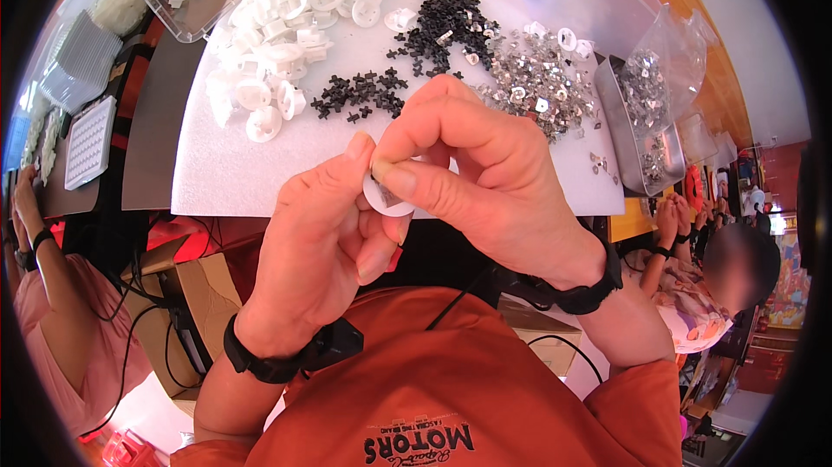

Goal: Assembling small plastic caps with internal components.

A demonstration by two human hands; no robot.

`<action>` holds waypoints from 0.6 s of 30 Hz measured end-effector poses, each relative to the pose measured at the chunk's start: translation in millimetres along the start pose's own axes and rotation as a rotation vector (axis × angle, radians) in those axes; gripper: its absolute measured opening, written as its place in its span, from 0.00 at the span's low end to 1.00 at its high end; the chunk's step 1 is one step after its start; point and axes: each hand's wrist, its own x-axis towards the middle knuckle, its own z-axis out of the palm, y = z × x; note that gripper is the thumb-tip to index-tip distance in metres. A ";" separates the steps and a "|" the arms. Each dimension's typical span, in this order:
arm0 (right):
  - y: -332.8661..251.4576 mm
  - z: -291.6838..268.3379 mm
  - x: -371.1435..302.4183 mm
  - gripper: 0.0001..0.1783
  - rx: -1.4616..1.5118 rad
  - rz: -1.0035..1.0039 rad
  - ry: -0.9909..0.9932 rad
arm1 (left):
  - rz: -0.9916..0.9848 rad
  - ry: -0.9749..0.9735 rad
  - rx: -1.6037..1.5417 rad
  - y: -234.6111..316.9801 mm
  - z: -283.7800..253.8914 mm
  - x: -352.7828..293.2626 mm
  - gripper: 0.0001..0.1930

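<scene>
Orange shirt fills the bottom of the view, and just above it both hands are up close together over the near edge of the table. Left hand cups from below, its thumb pressed against a small white disc; right hand comes over the top, thumb and forefinger pinched tight on that same disc, so both grips are clamped on it. What sits on the disc under the fingertips is too hidden to tell. Each wrist wears a black band with a cable running off it. Beyond the hands lies a white mat, and on it a heap of white plastic pieces at the left, black cross-shaped bits in two clusters in the middle, and a scatter of shiny metal clips to the right. Just beside the clips stands a metal tray with more of them inside. Another person's arm shows at the far left.
</scene>
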 end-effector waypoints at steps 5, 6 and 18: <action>3.4 6.7 -2.0 0.06 0.284 0.238 0.005 | 0.013 0.014 0.065 -0.2 -2.1 -0.3 0.21; 5.9 8.3 -2.4 0.05 0.354 0.242 0.033 | 0.020 0.017 0.089 0.0 -3.5 -0.5 0.21; -3.5 1.4 -1.6 0.07 0.400 0.465 -0.063 | 0.059 0.059 0.226 -4.2 -5.7 -0.1 0.20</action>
